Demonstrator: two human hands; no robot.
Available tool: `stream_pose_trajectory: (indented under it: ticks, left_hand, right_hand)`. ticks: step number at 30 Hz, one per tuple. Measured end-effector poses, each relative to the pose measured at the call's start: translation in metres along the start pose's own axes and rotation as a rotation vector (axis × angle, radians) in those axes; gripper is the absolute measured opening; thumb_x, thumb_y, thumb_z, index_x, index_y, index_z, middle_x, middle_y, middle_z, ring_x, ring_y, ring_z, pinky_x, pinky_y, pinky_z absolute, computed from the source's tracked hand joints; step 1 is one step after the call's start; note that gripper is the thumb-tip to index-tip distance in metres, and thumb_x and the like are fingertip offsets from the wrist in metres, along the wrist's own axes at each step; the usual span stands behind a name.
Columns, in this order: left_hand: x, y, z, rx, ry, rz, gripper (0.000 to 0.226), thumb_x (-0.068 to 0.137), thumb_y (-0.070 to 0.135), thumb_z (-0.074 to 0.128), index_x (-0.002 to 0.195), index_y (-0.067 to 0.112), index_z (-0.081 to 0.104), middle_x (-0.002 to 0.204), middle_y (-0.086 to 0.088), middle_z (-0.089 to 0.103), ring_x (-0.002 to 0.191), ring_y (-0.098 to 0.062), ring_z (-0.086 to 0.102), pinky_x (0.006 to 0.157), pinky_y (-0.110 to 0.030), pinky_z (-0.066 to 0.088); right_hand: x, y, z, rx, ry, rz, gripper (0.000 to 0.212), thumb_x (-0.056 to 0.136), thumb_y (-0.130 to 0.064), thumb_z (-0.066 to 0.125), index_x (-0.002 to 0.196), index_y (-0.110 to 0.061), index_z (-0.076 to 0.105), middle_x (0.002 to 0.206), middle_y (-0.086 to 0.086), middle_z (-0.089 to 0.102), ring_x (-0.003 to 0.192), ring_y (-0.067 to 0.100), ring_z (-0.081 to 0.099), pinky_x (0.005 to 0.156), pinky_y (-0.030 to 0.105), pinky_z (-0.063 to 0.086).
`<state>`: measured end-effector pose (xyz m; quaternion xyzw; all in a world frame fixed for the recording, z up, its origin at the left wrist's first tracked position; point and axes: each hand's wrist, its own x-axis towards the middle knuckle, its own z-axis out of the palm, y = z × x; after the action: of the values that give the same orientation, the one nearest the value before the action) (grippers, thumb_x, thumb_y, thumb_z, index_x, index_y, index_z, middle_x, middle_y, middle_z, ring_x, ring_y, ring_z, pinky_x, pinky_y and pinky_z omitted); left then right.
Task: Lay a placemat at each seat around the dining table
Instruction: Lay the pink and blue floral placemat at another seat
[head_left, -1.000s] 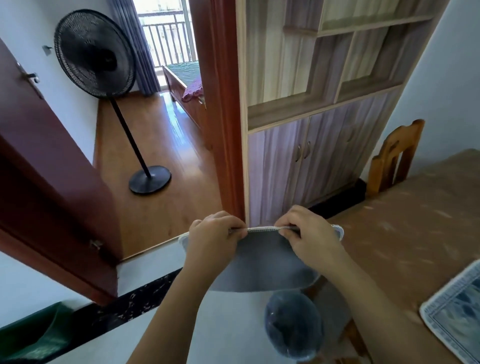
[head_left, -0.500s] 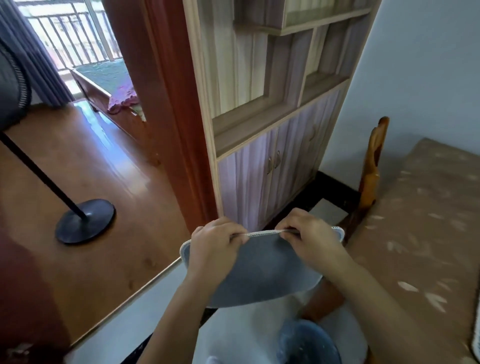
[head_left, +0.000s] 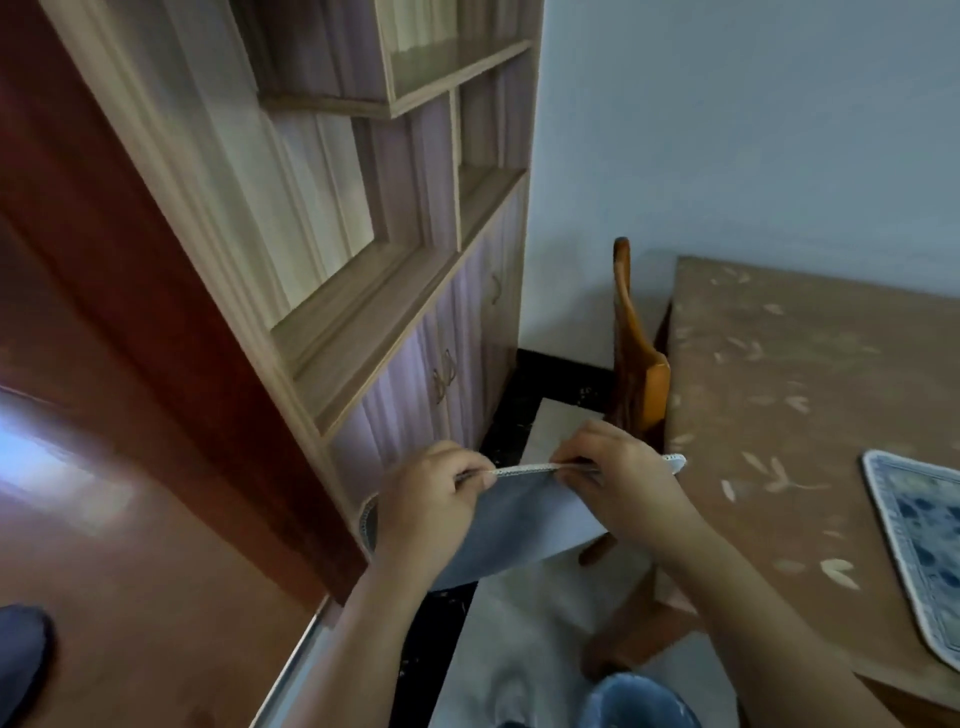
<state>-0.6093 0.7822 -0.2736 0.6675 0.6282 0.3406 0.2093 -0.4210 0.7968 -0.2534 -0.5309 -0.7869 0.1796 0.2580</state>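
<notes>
A grey placemat (head_left: 524, 525) with a pale stitched rim hangs in front of me, held up by its top edge. My left hand (head_left: 426, 504) pinches that edge on the left and my right hand (head_left: 621, 480) pinches it on the right. Both hands are in the air, just left of the dining table (head_left: 800, 395), whose brown cloth has a leaf pattern. A second placemat (head_left: 919, 545), blue-patterned with a white border, lies flat on the table at the right edge of view.
A wooden chair (head_left: 636, 374) is pushed in at the table's left side, close behind my right hand. A tall wooden cabinet (head_left: 395, 291) with shelves and doors stands on the left beside a red-brown door frame (head_left: 156, 332). The wall lies beyond the table.
The view has swung right: the fan and the doorway have left the frame, and the table and chair fill more of it. My hands keep the same grip on the grey placemat.
</notes>
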Motion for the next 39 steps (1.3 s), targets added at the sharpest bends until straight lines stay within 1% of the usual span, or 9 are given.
stream_pose_trajectory:
  ticks: [2,6,10,12,17,24,29,35,39]
  left_hand:
    - [0.027,0.000,0.006,0.016,-0.023,0.058,0.005,0.078,0.016,0.069,0.076,0.020,0.070,0.073,0.013,0.060,0.070,-0.001,0.053,0.062,-0.002,0.034]
    - [0.092,0.003,0.021,0.058,-0.048,0.163,0.003,0.077,0.015,0.070,0.077,0.018,0.071,0.079,0.006,0.068,0.074,-0.012,0.060,0.067,-0.021,0.040]
    - [0.165,0.014,0.041,0.074,-0.089,0.239,0.005,0.079,0.017,0.068,0.077,0.021,0.071,0.080,0.008,0.067,0.075,-0.010,0.058,0.071,-0.023,0.038]
    - [0.202,0.024,0.052,0.072,-0.121,0.277,0.005,0.079,0.018,0.067,0.078,0.021,0.071,0.081,0.008,0.067,0.077,-0.008,0.056,0.069,-0.019,0.036]
    - [0.282,0.051,0.088,0.048,-0.174,0.414,0.004,0.076,0.013,0.070,0.075,0.017,0.071,0.078,0.003,0.068,0.076,-0.019,0.062,0.073,-0.046,0.046]
    - [0.354,0.065,0.137,0.125,-0.173,0.595,0.009,0.074,0.012,0.071,0.073,0.021,0.069,0.075,0.005,0.066,0.074,-0.020,0.059,0.069,-0.032,0.030]
    - [0.410,0.077,0.173,0.061,-0.304,0.676,0.007,0.075,0.013,0.071,0.073,0.019,0.070,0.074,0.004,0.066,0.073,-0.021,0.059,0.068,-0.037,0.038]
    - [0.484,0.095,0.212,-0.016,-0.437,0.778,0.006,0.075,0.013,0.072,0.073,0.019,0.070,0.075,0.004,0.067,0.075,-0.021,0.059,0.070,-0.042,0.043]
    - [0.528,0.108,0.233,-0.052,-0.493,0.838,0.006,0.073,0.014,0.073,0.071,0.020,0.070,0.074,0.004,0.066,0.075,-0.020,0.059,0.071,-0.034,0.036]
  right_hand:
    - [0.016,0.012,-0.002,-0.005,0.032,0.034,0.010,0.080,-0.004,0.063,0.087,-0.008,0.068,0.090,0.003,0.061,0.085,0.021,0.059,0.076,0.040,0.049]
    - [0.059,0.041,-0.005,-0.008,0.097,0.081,0.009,0.081,-0.007,0.063,0.088,-0.011,0.067,0.085,-0.008,0.051,0.078,0.011,0.053,0.069,0.027,0.046]
    - [0.106,0.075,-0.019,-0.005,0.168,0.129,0.008,0.078,-0.004,0.066,0.084,-0.010,0.068,0.082,-0.007,0.053,0.076,0.011,0.053,0.064,0.023,0.046]
    - [0.129,0.093,-0.030,-0.001,0.208,0.148,0.009,0.077,-0.002,0.067,0.082,-0.010,0.068,0.081,-0.007,0.054,0.076,0.012,0.055,0.067,0.027,0.049]
    - [0.176,0.140,-0.055,-0.040,0.290,0.258,0.010,0.078,-0.004,0.066,0.081,-0.013,0.069,0.081,-0.007,0.054,0.078,0.014,0.057,0.070,0.026,0.044]
    - [0.209,0.188,-0.068,-0.033,0.364,0.397,0.007,0.078,-0.009,0.067,0.082,-0.015,0.068,0.078,-0.011,0.051,0.074,0.014,0.055,0.064,0.032,0.047]
    - [0.232,0.221,-0.075,-0.041,0.408,0.517,0.010,0.077,-0.011,0.068,0.080,-0.020,0.067,0.076,-0.019,0.049,0.075,0.009,0.052,0.063,0.019,0.039]
    - [0.274,0.250,-0.091,-0.090,0.516,0.660,0.008,0.077,-0.012,0.067,0.080,-0.019,0.066,0.077,-0.016,0.051,0.078,0.010,0.051,0.068,0.024,0.040]
    - [0.298,0.262,-0.097,-0.099,0.585,0.745,0.006,0.078,-0.012,0.067,0.078,-0.018,0.065,0.074,-0.019,0.049,0.077,0.010,0.053,0.070,0.027,0.044]
